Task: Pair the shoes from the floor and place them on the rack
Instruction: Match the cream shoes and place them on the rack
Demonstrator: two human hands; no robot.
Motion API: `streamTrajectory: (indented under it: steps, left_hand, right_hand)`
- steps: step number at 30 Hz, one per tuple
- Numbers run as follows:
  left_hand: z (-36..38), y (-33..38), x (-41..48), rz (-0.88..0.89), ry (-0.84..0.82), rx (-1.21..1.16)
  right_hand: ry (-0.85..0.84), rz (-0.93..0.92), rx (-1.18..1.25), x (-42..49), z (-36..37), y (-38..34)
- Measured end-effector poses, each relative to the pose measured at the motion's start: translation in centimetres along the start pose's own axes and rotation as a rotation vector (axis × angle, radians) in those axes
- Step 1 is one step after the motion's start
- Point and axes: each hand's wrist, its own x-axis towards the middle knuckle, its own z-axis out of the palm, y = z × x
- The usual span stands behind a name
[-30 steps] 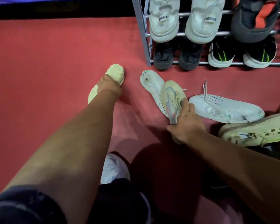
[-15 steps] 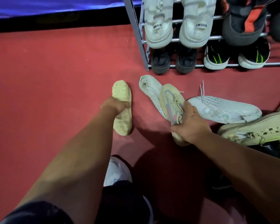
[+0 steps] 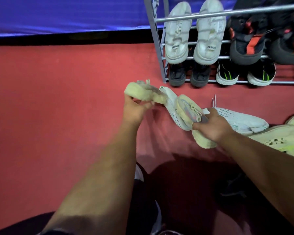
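I see open red carpet on my left; the metal rack stands ahead on the right, shoes on both tiers. My left hand curls its fingers around a blurred yellow shoe, lifted. My right hand grips its match, which overlaps a white shoe on the floor.

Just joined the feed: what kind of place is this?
Probably an indoor shoe-storage corner: a metal rack holding paired shoes, red carpet, and loose sneakers on the floor.
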Motion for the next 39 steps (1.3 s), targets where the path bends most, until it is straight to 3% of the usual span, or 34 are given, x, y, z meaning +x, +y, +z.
streamTrajectory:
  steps: [9,13,17,25,31,36,39]
  left_hand:
    - [-2.5,-11.2,-10.4,-0.358,-0.324,0.201]
    - [-2.2,-12.5,-10.5,-0.447,-0.21,0.175]
    - [-0.6,-12.2,-8.2,-0.391,-0.194,0.266]
    - [5.4,-12.9,-7.2,-0.341,-0.115,0.84]
    - [6.1,-13.6,-7.3,-0.326,-0.038,0.884]
    - [5.9,-12.7,-7.0,-0.364,-0.11,0.92]
    - [5.3,-11.0,-6.6,-0.479,-0.193,0.781]
  right_hand:
    - [0.075,0.023,-0.023,-1.2,-0.3,1.1]
    - [0.087,-0.063,-0.084,-1.9,1.2,1.3]
    - [0.094,-0.113,-0.135,-2.4,2.7,1.0]
    - [0.038,-0.135,-0.267,-2.3,4.3,2.1]
    - [-0.019,-0.069,-0.491,-2.4,5.1,3.0]
    - [-0.097,-0.085,-0.434,-0.9,4.2,2.4]
    - [-0.115,-0.096,-0.436,-0.8,2.2,1.7]
